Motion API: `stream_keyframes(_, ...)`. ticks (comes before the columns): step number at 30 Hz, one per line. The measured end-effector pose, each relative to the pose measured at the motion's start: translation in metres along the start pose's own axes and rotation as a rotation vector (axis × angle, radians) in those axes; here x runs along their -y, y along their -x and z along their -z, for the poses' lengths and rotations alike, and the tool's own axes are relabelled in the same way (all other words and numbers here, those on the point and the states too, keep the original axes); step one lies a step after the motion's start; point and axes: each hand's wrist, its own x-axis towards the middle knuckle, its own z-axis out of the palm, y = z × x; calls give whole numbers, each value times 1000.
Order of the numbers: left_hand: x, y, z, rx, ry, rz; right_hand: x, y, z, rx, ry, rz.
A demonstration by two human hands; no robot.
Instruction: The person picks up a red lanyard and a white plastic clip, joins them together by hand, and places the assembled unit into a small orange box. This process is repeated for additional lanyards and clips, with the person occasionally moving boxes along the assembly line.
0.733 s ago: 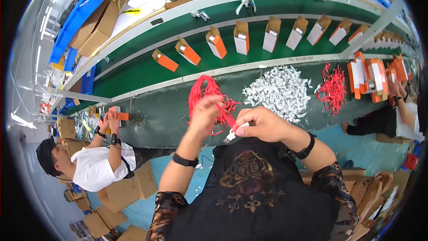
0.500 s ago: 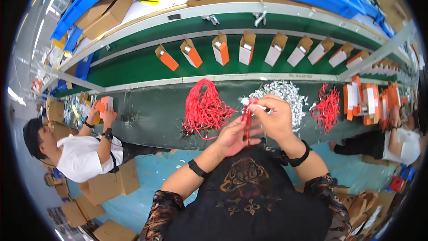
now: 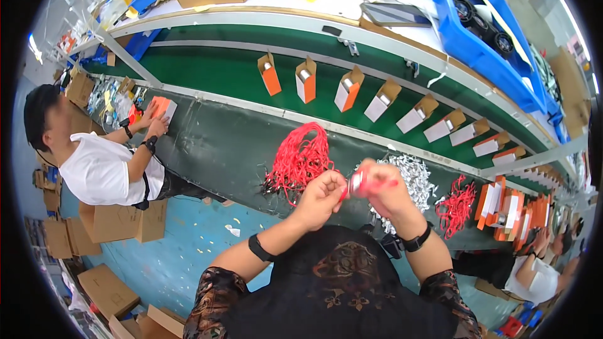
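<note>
Both my hands are raised at chest height over the near edge of the dark bench. My left hand (image 3: 323,199) is closed in a pinch on one end of a red cord. Close beside it, my right hand (image 3: 386,193) is closed round the rest of the red cord (image 3: 391,184), blurred by motion. A small white-and-silver piece (image 3: 357,182) shows between the hands, by the right fingers. Behind my left hand lies a heap of red cords (image 3: 300,156). A pile of small silvery pieces (image 3: 411,179) lies behind my right hand, partly hidden by it.
Open orange-and-white boxes (image 3: 306,81) stand in a row on the green conveyor (image 3: 207,75). A smaller red cord bundle (image 3: 456,206) and stacked orange boxes (image 3: 505,210) lie to the right. A co-worker (image 3: 103,163) handles an orange box (image 3: 164,108) at left; other people are at far right.
The view has turned, so the bench now slants down to the right. My left fingers, spread before, have closed on the cord. The hanging cord is gathered up between my hands.
</note>
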Motion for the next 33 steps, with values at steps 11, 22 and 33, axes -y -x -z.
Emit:
stream_keyframes(11,-49,-21,80,-216,-457,-138,-46,-91,-12,491,1000,-59)
stream_keyframes(22,-85,-56,129,-501,453,-323,-114,-197,-69,-174,1256,519)
stream_keyframes(33,-172,-194,296,-840,-1178,-374,-102,-219,-27,-28,1467,246)
